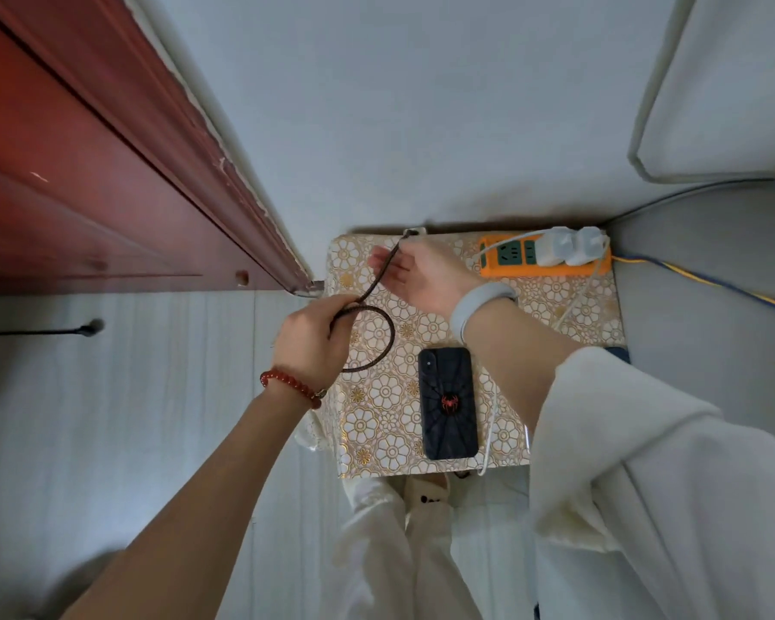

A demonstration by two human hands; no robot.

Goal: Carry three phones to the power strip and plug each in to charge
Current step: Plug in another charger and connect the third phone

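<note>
We see a small worktop [376, 413] covered in a gold floral pattern, standing against the wall between a red-brown door [86, 172] and a grey bed edge. Our left hand [314, 342] has its fingers closed around a dark braided cable [379, 326], which curls into a loop over the worktop's left side. The cable runs up to our right hand [415, 272], whose fingers pinch its far end near the back edge. A black phone [448, 402] with a red spider emblem lies face down near the front edge, right of centre, a white cable [488, 434] running along its right side. The orange power strip [544, 266] sits at the back right corner, carrying two white chargers [571, 246].
</note>
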